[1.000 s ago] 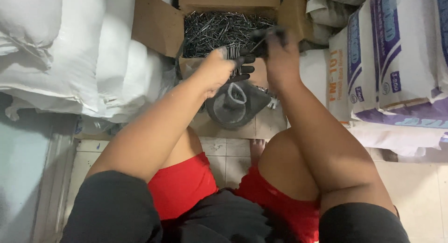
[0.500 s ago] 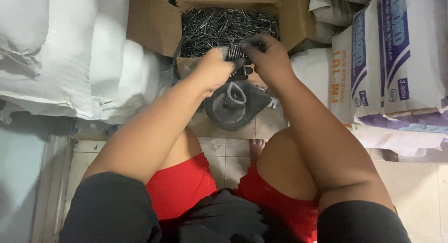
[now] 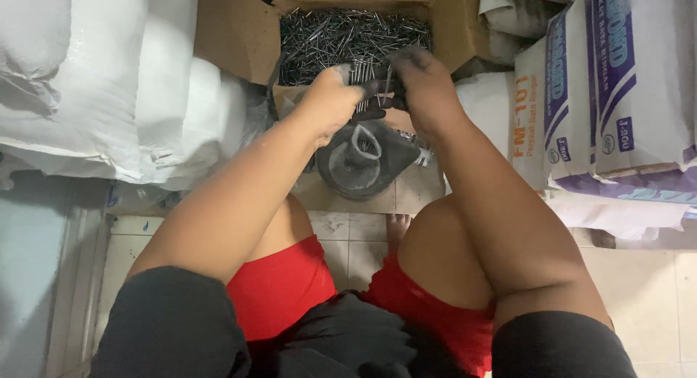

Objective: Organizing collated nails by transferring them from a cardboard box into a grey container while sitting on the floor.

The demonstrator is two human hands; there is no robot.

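My left hand point(image 3: 330, 102) and my right hand point(image 3: 421, 84) meet over the near edge of an open cardboard box point(image 3: 239, 37). Between them they grip a bundle of grey nails point(image 3: 365, 79), held upright with the points down. The box is filled with several loose nails point(image 3: 348, 33). Right below my hands a dark round pan point(image 3: 363, 160) sits on the tiled floor with a clear plastic bag in it. My fingertips are blackened. My knees and red shorts fill the bottom of the view.
White sacks point(image 3: 94, 80) are stacked at the left. Printed white and purple sacks point(image 3: 617, 95) lean at the right. Pale floor tiles point(image 3: 356, 240) show between my legs, and one foot point(image 3: 397, 229) rests there.
My right hand has drawn back from the far side of the box toward my left hand. Both hands now close together on the nail bundle above the pan.
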